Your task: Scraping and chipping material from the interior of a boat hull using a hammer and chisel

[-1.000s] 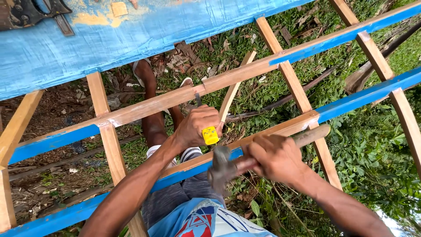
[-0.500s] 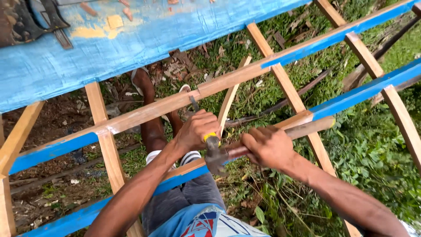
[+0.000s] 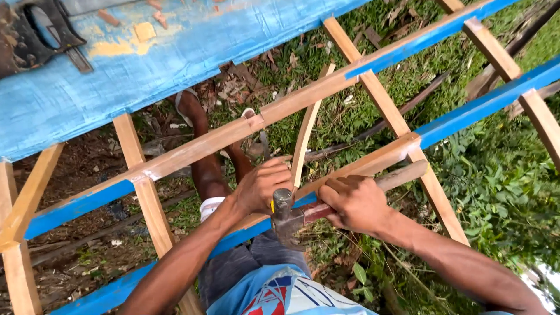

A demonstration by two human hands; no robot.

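Observation:
My right hand (image 3: 357, 203) grips the wooden handle of a hammer (image 3: 290, 217). Its steel head rests against the near wooden batten (image 3: 373, 163), a rail partly painted blue. My left hand (image 3: 265, 185) is closed around a small yellow object that only peeks out beside the hammer head; it presses on the same batten. A thin loose wooden strip (image 3: 304, 143) leans up from just past my left fingers toward the second batten (image 3: 233, 135).
A blue painted hull panel (image 3: 146, 64) fills the upper left, with a hand saw (image 3: 35, 35) lying on it. Wooden ribs (image 3: 149, 198) cross the battens as an open frame. Below lie grass, leaves, and my legs and sandalled feet (image 3: 192, 116).
The hammer head has come down from above the batten onto the spot beside my left hand. My left hand has closed over the yellow object, which showed clearly a second ago.

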